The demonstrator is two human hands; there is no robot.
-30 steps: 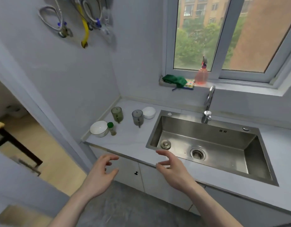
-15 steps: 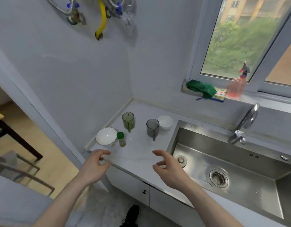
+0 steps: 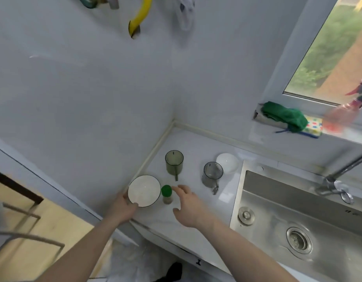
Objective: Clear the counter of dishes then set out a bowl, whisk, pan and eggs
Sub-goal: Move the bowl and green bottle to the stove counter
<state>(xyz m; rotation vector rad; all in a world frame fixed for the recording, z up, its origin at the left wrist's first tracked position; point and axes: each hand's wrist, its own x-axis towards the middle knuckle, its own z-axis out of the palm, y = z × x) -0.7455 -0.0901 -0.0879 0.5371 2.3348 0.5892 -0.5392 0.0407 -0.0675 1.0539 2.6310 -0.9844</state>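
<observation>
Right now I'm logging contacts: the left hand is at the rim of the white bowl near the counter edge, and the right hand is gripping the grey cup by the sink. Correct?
Not quite. The head view shows the right hand open, reaching toward the green-capped bottle, well apart from the grey cup. The left hand is indeed at the white bowl rim.

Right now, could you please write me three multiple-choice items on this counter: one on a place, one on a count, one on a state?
1. Where does the green-capped bottle stand?
A. in the sink
B. right of the rimmed bowl
C. on the sill

2. How many handled cups stand on the counter?
A. two
B. four
C. none

3. What is the left hand doing?
A. hanging idle
B. holding a cup
C. holding the bowl's rim

Key: 1 B, it stands beside the bowl; 2 A, a green cup and a grey cup; 3 C, the thumb lies over the rim.
</observation>
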